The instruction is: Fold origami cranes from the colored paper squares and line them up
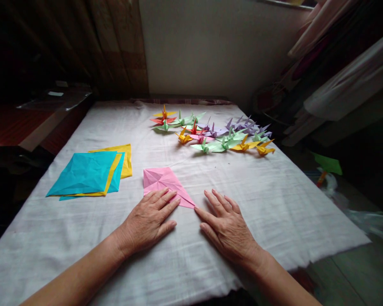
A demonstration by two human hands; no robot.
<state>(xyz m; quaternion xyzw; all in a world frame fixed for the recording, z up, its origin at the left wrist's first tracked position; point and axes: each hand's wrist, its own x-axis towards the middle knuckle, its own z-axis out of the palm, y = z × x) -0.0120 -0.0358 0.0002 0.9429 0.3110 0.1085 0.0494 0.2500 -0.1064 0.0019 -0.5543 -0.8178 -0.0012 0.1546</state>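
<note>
A pink sheet of origami paper [162, 178], creased and partly folded, lies flat in front of me with a narrow point toward the right. My left hand [151, 219] rests on its near part, fingers stretched out and covering the lower left portion. At the sheet's right tip, my right hand [225, 225] touches the paper with its index fingertip. The other right fingers are spread flat on the cloth, and nothing is gripped in either hand.
Blue and yellow paper sheets [86, 174] are stacked on the left. Several folded paper cranes [225, 144] in green, purple, orange, red and pink stand toward the back right. A white cloth [274, 199] covers the table, its right edge hanging near a green object [327, 163].
</note>
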